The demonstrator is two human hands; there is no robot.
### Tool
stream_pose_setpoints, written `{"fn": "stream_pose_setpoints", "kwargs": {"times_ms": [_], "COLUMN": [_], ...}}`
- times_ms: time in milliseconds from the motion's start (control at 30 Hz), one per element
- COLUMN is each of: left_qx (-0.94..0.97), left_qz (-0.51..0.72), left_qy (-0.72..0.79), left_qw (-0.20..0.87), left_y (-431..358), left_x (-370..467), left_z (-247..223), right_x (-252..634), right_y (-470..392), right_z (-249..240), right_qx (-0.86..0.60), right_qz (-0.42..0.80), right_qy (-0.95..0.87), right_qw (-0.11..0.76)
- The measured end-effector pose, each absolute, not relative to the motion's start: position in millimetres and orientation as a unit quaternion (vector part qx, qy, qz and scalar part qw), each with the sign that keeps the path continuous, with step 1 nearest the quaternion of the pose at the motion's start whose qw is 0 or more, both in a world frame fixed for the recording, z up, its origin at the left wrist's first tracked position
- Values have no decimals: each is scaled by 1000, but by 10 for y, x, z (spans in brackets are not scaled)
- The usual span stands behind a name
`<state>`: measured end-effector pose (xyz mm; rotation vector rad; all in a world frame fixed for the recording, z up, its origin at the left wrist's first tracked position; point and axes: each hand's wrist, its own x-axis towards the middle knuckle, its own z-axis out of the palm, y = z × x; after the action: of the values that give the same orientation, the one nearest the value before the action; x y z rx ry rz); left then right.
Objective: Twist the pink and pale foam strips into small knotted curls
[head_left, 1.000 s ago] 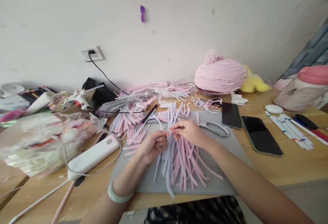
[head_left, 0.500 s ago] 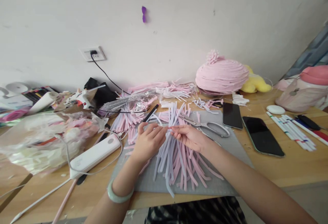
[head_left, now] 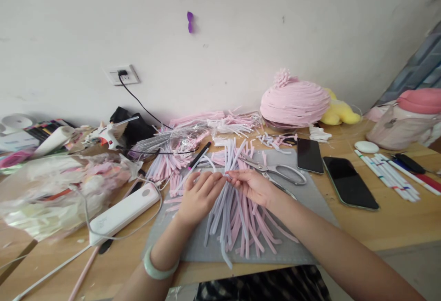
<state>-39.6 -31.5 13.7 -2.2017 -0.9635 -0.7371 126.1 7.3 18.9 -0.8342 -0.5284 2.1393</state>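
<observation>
My left hand [head_left: 200, 196] and my right hand [head_left: 251, 186] meet fingertip to fingertip above a fanned pile of fuzzy strips, pale lilac [head_left: 220, 213] and pink [head_left: 255, 234], on a grey mat [head_left: 310, 216]. Both hands are closed in a pinch. Between the fingertips is something small that I cannot make out. Metal scissors [head_left: 287, 173] lie on the mat just beyond my right hand. A black marker [head_left: 200, 155] lies beyond my left hand.
At the right are two phones [head_left: 349, 182] [head_left: 309, 156] and several white markers [head_left: 387, 174]. A pink fuzzy dome [head_left: 294, 103] stands by the wall. Leftward lie a white power strip [head_left: 124, 213], a plastic bag of scraps [head_left: 69, 186] and a glue gun [head_left: 110, 136].
The view has shifted slightly, so everything sits a little further left. Both hands keep their pinch at nearly the same spot over the strips.
</observation>
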Motion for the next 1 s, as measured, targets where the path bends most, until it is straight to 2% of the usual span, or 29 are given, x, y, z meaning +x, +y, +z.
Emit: {"fn": "stream_pose_setpoints", "kwargs": {"times_ms": [267,433,567,667,733,767,833,900,933,1000], "left_qx": [-858,-720,-490,-420,-460,-497,-586,-669,-713,-796], "left_qz": [-332,-349,-384,-329,-332,-361,-447,-498,-479,-392], "left_qy": [-391,-502,-450,-391,-407,-436,-505,-529,-511,-447], "left_qw": [28,-327,-640,-750,-716,-658,-449,-156,-33,115], "left_y": [-187,-240,-276,-252,-217,-199,-173,-174,-185,-218], "left_x": [-399,-336,-273,-266,-283,-298,-338,-381,-398,-417], "left_z": [108,232,264,207,174,165,163,172,177,177], "right_x": [1279,1320,1363,1368,1351,1338,1314,1297,1292,1285], "right_y": [92,103,88,71,64,63,66,73,76,79], "right_z": [175,172,182,176,172,173,181,190,192,186], "right_qx": [-362,-342,-276,-235,-238,-247,-267,-280,-281,-276], "right_qz": [781,757,745,735,748,759,785,810,822,846], "right_qy": [-318,-420,-495,-528,-497,-464,-383,-305,-273,-226], "right_qw": [397,366,351,355,370,383,407,415,412,397]}}
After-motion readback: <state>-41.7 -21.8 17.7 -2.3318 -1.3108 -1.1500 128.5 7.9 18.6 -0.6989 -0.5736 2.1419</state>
